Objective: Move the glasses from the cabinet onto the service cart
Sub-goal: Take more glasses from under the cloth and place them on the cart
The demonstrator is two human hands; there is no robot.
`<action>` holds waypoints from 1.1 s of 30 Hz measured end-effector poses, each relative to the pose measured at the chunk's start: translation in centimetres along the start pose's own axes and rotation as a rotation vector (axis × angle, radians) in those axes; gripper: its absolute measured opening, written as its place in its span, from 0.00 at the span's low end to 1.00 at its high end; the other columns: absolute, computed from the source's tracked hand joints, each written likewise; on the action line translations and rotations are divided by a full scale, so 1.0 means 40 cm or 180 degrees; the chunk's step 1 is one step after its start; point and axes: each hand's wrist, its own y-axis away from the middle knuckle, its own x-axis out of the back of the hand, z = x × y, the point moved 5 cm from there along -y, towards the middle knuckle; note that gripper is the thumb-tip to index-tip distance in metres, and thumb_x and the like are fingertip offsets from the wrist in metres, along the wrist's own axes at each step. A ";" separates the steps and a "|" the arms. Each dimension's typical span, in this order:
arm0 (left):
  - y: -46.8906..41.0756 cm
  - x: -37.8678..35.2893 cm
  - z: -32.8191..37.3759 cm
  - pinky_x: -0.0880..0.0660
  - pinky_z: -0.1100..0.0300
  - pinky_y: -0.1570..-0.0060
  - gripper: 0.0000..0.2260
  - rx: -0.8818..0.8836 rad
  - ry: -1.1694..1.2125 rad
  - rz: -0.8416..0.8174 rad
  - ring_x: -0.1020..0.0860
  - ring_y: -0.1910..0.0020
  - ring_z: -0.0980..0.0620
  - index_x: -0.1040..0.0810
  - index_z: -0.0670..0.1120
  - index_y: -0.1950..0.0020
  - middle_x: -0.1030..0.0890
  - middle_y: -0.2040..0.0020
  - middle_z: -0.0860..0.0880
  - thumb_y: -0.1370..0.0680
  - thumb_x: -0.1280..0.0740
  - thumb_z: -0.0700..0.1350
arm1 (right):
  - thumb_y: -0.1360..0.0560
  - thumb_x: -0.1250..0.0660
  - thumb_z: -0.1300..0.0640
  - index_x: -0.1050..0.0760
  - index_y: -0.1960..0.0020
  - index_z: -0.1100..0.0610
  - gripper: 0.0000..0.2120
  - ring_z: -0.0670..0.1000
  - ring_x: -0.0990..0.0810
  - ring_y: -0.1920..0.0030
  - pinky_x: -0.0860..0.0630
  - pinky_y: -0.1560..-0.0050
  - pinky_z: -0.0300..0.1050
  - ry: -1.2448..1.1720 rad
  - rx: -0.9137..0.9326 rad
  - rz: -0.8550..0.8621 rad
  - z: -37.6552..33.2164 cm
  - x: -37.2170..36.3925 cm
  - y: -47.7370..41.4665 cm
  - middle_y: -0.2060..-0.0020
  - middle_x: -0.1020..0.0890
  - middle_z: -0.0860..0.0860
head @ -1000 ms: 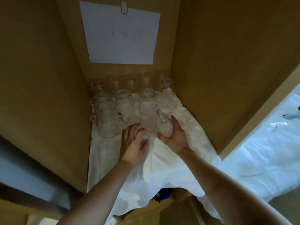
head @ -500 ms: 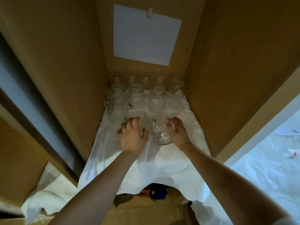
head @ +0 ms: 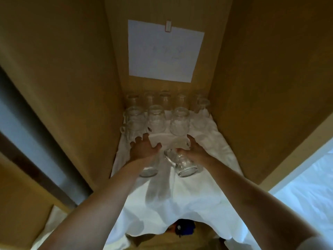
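The left grip (head: 144, 150) is closed over the top of a clear glass (head: 149, 169), which shows only partly beneath the wrist. The right grip (head: 197, 150) wraps a handled glass mug (head: 185, 166), tilted with its thick base toward the camera and its handle pointing left. Both pieces sit at the front of the cabinet (head: 72, 87), just above the white cloth (head: 189, 199) that lines its shelf.

This looks like the pick-up stage, with one piece in each hand. The next move would be to draw both straight back between the side walls and turn to the service cart, which is out of view. That calls for care, because the remaining glasses (head: 155, 120) stand in rows just beyond the fingertips and the cloth hangs loose over the shelf edge.

The glassware is smooth and transparent, with rounded bellies, narrower mouths and heavy bases. A handled piece stands at the left of the rows. The cloth is soft and rumpled. The cabinet walls are flat, matte brown board. A white paper sheet (head: 162, 56) hangs from a small clip (head: 168, 27) on the back wall.
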 end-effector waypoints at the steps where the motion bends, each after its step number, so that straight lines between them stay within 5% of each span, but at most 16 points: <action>1: -0.008 -0.007 0.002 0.30 0.49 0.40 0.30 -0.0017 -0.0019 -0.0037 0.34 0.35 0.37 0.36 0.47 0.30 0.32 0.33 0.41 0.25 0.36 0.61 | 0.29 0.28 0.44 0.54 0.22 0.48 0.47 0.53 0.24 0.41 0.28 0.61 0.36 -0.0022 -0.0088 -0.0174 0.005 -0.003 -0.010 0.30 0.32 0.52; 3: -0.016 -0.021 0.009 0.28 0.49 0.41 0.29 -0.0116 -0.0144 0.0017 0.32 0.38 0.36 0.32 0.44 0.34 0.31 0.36 0.41 0.27 0.35 0.63 | 0.30 0.30 0.39 0.56 0.22 0.46 0.48 0.51 0.23 0.46 0.27 0.62 0.35 -0.0178 -0.0220 -0.0382 0.013 -0.007 -0.027 0.31 0.31 0.52; 8: -0.024 -0.038 0.025 0.27 0.51 0.46 0.24 -0.0454 -0.0371 0.0454 0.27 0.45 0.38 0.25 0.43 0.45 0.27 0.40 0.44 0.27 0.35 0.63 | 0.35 0.28 0.35 0.46 0.24 0.47 0.46 0.50 0.25 0.60 0.28 0.61 0.45 -0.0695 -0.0443 -0.0340 0.032 -0.021 -0.073 0.59 0.21 0.52; 11: -0.017 -0.044 0.024 0.26 0.52 0.48 0.22 -0.0414 -0.0273 0.0601 0.28 0.44 0.39 0.25 0.43 0.44 0.26 0.41 0.44 0.26 0.35 0.61 | 0.31 0.27 0.41 0.46 0.24 0.47 0.43 0.50 0.25 0.63 0.27 0.66 0.43 -0.0620 -0.0513 -0.0676 0.029 -0.017 -0.092 0.59 0.22 0.54; 14: -0.005 -0.049 0.019 0.27 0.53 0.47 0.27 -0.0252 -0.0382 0.0599 0.30 0.40 0.42 0.30 0.45 0.37 0.27 0.39 0.45 0.27 0.36 0.62 | 0.33 0.25 0.43 0.48 0.25 0.45 0.45 0.54 0.23 0.57 0.24 0.62 0.47 -0.0541 -0.0518 -0.1082 0.013 -0.009 -0.107 0.48 0.19 0.59; 20: 0.013 -0.035 0.006 0.28 0.51 0.44 0.35 0.0321 -0.0328 0.0276 0.32 0.37 0.41 0.36 0.48 0.34 0.34 0.34 0.43 0.33 0.30 0.65 | 0.34 0.24 0.45 0.45 0.26 0.42 0.43 0.50 0.23 0.64 0.24 0.64 0.46 -0.0562 -0.0406 -0.1449 0.017 -0.010 -0.125 0.58 0.20 0.55; 29: 0.065 -0.011 0.006 0.26 0.51 0.45 0.42 0.0537 -0.0067 0.0285 0.25 0.41 0.42 0.42 0.52 0.30 0.26 0.39 0.43 0.36 0.27 0.65 | 0.37 0.24 0.42 0.39 0.30 0.44 0.40 0.53 0.21 0.66 0.24 0.64 0.48 -0.0765 -0.0062 -0.1147 0.039 -0.007 -0.132 0.55 0.18 0.57; 33: 0.098 0.032 0.030 0.27 0.57 0.50 0.40 0.0107 0.0311 0.0938 0.23 0.45 0.45 0.37 0.50 0.33 0.23 0.41 0.46 0.38 0.26 0.64 | 0.34 0.25 0.44 0.39 0.28 0.45 0.39 0.50 0.22 0.48 0.21 0.48 0.47 -0.0451 0.0548 -0.0514 0.000 0.045 -0.129 0.48 0.23 0.48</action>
